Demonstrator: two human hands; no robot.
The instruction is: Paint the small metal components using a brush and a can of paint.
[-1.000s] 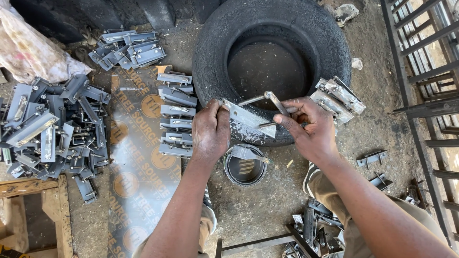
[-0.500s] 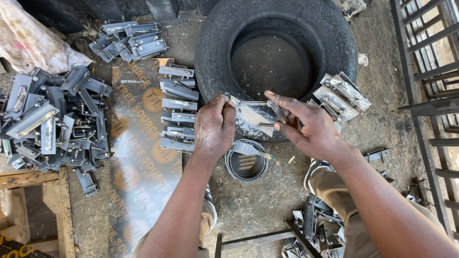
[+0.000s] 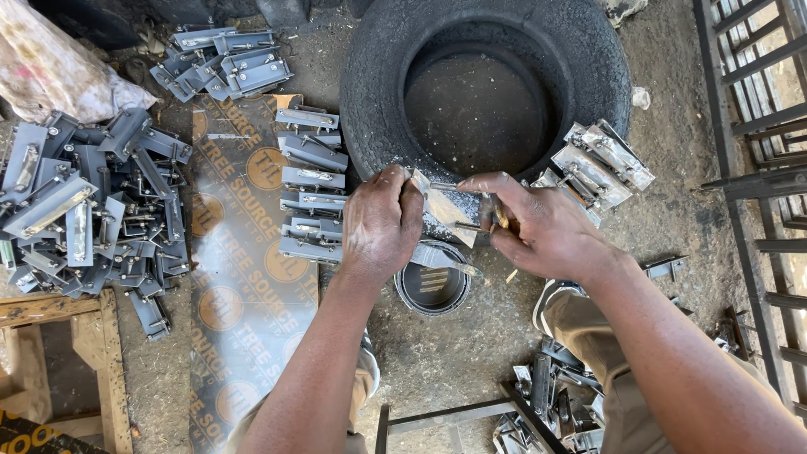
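While over the tyre [image 3: 370, 92], left hand [image 3: 380, 223] and right hand [image 3: 542, 227] both closed around metal bracket [image 3: 444, 206] (dusty ground).

Arms: bare to the elbow, no sleeves showing.
left hand [image 3: 380, 225]: bare, dusty.
right hand [image 3: 546, 229]: bare, no glove.
Legs: khaki trousers [image 3: 588, 329].

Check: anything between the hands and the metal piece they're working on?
Nothing visible. The left hand grips the flat metal piece at its left end; the right hand holds a thin tool against it. The tyre lies behind, the small round tin below.
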